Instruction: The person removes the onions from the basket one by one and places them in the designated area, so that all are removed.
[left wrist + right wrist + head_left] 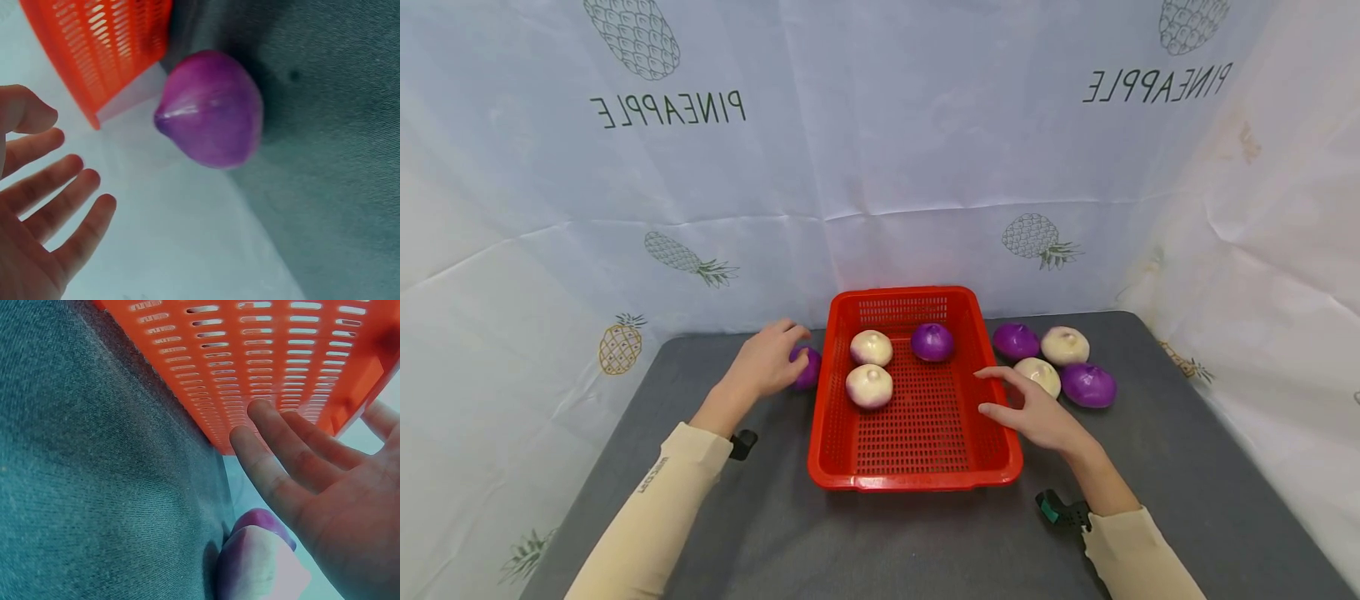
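My left hand [770, 360] hovers beside a purple onion [807, 369] at the left of the red basket [917, 482]. In the left wrist view the fingers are spread and apart from that purple onion [212, 109], which lies on the grey table. My right hand [1037, 410] reaches over the basket's right rim with its thumb and fingers apart, holding nothing; the right wrist view shows the fingers near the basket's slotted side wall [250, 362]. Inside the basket are two white onions [871, 348] [869, 387] and one purple onion [932, 342].
To the right of the basket, two purple onions [1016, 341] [1088, 386] and two white onions [1065, 346] [1038, 377] lie close together on the grey table [865, 542]. A white pineapple-print cloth [880, 150] hangs behind and at the sides.
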`<act>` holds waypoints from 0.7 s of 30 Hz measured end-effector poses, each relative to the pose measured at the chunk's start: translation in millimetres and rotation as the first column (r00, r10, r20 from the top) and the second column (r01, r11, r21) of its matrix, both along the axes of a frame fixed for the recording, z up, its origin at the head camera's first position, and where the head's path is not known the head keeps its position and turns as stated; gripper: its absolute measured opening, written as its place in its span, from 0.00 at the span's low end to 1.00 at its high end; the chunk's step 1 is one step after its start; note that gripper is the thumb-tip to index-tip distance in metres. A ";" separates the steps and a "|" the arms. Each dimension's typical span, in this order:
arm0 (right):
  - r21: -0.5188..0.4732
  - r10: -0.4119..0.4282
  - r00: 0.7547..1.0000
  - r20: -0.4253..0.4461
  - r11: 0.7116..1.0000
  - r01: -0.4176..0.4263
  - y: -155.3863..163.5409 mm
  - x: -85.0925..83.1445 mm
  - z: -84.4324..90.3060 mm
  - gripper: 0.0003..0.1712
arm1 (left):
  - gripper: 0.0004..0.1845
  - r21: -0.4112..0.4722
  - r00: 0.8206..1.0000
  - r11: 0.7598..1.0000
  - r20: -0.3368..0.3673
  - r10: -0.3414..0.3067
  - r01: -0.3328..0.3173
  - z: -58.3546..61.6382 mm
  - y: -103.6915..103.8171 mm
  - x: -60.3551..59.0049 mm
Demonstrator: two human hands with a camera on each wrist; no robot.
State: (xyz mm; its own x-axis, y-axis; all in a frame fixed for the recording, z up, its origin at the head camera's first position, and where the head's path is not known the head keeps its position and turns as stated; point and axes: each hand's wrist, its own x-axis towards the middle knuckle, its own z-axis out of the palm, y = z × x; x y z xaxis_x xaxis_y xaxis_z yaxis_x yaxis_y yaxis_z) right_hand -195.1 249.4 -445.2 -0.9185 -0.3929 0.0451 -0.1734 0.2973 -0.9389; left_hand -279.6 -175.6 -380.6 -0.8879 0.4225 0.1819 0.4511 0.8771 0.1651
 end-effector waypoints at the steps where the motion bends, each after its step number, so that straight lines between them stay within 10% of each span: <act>1: 0.001 -0.001 1.000 0.000 1.000 0.001 -0.1 -0.1 0.0 0.32 | 0.17 0.001 1.000 1.000 -0.012 -0.009 0.009 1.8 0.8 1.0; 21: 0.008 -0.011 1.000 -0.012 1.000 0.011 -0.2 0.3 0.1 0.31 | 0.15 -0.009 0.951 0.967 -0.176 -0.254 0.256 22.8 34.5 22.6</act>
